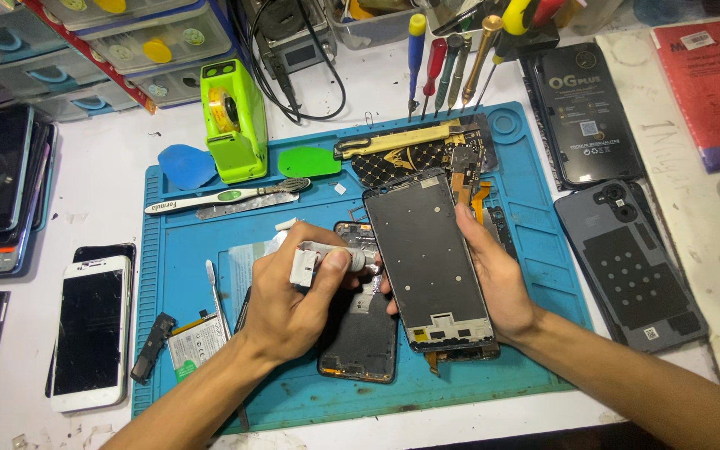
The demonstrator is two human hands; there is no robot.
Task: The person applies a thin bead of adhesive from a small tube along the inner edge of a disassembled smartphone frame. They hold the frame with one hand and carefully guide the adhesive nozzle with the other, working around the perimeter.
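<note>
- right hand (pixel 493 279): grip closed around the right edge of a phone frame (pixel 427 258), thumb on the near side, fingers behind; the frame is held tilted up off the mat, inner face toward the camera, apparently so that face can be reached
- left hand (pixel 293 292): grip clenched on a small white tube (pixel 314 262), thumb pressing its top, nozzle end pointing at the frame's left edge and just beside it; wrist bent inward, forearm coming in from the lower left
- phone frame: above the middle of the blue mat (pixel 210 367), over a second dark phone body (pixel 360 342) that lies flat beneath both hands
- blue mat: covers the centre of the white worktop (pixel 102 167), keeping loose parts together
- on the mat: green tape dispenser (pixel 233 121), blue pick (pixel 185 165), green pick (pixel 308 161), toothbrush (pixel 227 197), thin metal tool (pixel 217 296), small battery (pixel 197 337)
- screwdrivers (pixel 443 62): standing upright in a row at the mat's far edge, within reach
- grey back cover (pixel 631 267): right of the mat, inner side up
- white phone (pixel 89 329): left of the mat, screen up
</note>
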